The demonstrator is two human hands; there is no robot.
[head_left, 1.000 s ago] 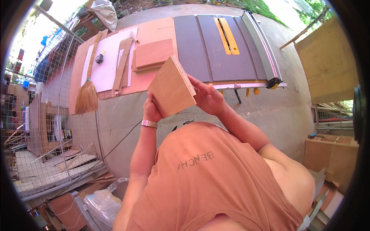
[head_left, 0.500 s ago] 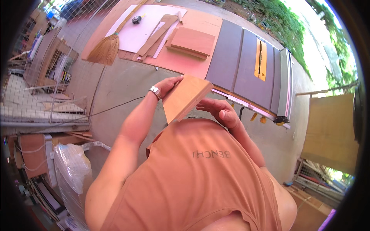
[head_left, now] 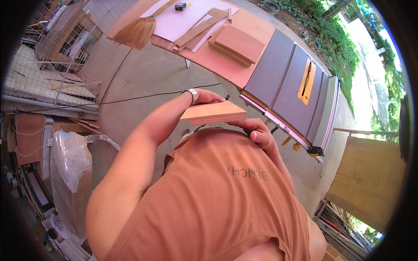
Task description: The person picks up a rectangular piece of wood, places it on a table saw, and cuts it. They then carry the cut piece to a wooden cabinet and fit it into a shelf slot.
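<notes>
I hold a small plywood piece [head_left: 213,112] level in front of my stomach, its layered edge facing me and small marks along that edge. My left hand [head_left: 208,96], below a metal wristwatch, grips its far left side; some fingers are hidden behind it. My right hand [head_left: 257,131] is at the piece's lower right, thumb out to the side and fingers reaching beneath it, their tips hidden. Ahead is a table saw [head_left: 287,87] with a yellow blade insert [head_left: 305,91].
Beside the saw, a board surface [head_left: 241,71] carries stacked panels [head_left: 237,45], strips, a tape measure [head_left: 180,6] and a straw broom [head_left: 135,32]. A black cable [head_left: 130,98] crosses the space. Wire mesh [head_left: 56,61] and plastic-wrapped material [head_left: 69,174] stand left, a large panel [head_left: 357,178] right.
The plywood piece has tipped from slanted to nearly level, edge toward me, and come down toward my stomach. My left hand has turned over its far side. The view has swung, shifting the surroundings.
</notes>
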